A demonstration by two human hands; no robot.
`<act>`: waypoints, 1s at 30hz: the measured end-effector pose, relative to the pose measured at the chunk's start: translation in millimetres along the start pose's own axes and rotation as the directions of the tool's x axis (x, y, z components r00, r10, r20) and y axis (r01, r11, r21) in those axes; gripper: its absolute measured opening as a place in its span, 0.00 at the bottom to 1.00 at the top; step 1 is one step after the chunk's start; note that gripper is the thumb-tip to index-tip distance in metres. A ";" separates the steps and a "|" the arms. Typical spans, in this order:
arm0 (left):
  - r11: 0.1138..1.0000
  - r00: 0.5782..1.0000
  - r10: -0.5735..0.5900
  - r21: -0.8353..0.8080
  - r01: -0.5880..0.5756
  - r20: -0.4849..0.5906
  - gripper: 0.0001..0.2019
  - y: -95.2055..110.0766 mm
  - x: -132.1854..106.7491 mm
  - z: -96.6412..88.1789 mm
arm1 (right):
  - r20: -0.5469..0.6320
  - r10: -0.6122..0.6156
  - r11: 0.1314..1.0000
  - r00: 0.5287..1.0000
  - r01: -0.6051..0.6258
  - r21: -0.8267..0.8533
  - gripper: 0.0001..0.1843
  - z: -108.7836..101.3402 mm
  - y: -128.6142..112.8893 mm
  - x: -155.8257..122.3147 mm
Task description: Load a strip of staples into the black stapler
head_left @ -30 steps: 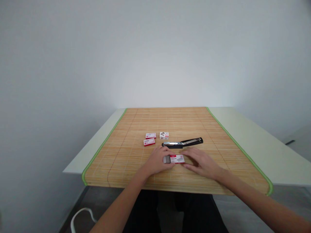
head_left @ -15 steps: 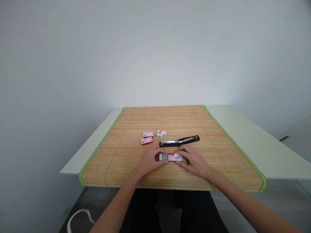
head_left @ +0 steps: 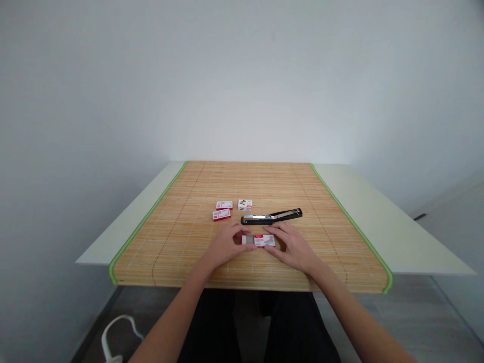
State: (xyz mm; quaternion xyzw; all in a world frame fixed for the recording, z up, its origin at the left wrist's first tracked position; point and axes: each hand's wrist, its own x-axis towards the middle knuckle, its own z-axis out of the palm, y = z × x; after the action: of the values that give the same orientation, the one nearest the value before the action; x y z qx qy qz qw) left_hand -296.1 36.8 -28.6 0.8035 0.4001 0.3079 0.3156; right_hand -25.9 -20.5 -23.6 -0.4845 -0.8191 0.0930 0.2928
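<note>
Low over the front part of the mat, both hands hold a small white and red staple box (head_left: 264, 241), partly slid apart. My left hand (head_left: 227, 244) pinches its left end, where a greyish inside shows; whether that is staples is too small to tell. The printed right part is between the thumb and fingers of my right hand (head_left: 292, 246). Just beyond the hands lies a black stapler (head_left: 257, 219), hinged wide with its metal channel exposed.
Two flat red and white boxes (head_left: 221, 215) lie to the left, one behind the other. Beside them stands a small white box (head_left: 245, 205). A bamboo mat (head_left: 249, 179) with green edging covers the middle of the white table (head_left: 401, 237). A white cable (head_left: 108, 335) hangs at lower left.
The whole view has shifted slightly, so everything appears a little farther left. Both hands keep their hold on the staple box, with hardly any visible change in how far it is slid apart.
</note>
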 end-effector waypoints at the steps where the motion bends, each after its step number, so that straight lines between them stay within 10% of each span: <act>1: 0.999 0.999 -0.042 -0.034 0.041 -0.033 0.22 -3.0 1.8 0.5 | -0.025 0.006 1.000 1.000 -0.006 0.010 0.27 -0.6 -1.0 -1.5; 8: 0.986 0.970 -0.164 -0.044 0.159 -0.177 0.21 -17.9 24.6 4.8 | -0.233 0.053 0.999 0.971 -0.054 0.004 0.15 -7.4 -10.6 28.3; 17: 0.978 0.978 -0.170 0.099 0.182 -0.123 0.17 -15.3 31.1 4.9 | 0.034 0.099 0.989 0.995 -0.095 -0.111 0.17 9.8 3.2 88.0; 30: 0.977 0.977 -0.174 0.100 0.187 -0.124 0.18 -16.3 31.9 5.7 | -0.086 0.288 0.957 0.954 -0.284 0.056 0.15 24.5 -6.1 100.0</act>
State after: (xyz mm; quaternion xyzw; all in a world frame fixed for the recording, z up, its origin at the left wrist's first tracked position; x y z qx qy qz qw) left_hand -283.5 69.9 -36.6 0.7612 0.5053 0.3006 0.2736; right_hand -80.3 64.4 -1.9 -0.5955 -0.7236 0.1293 0.3242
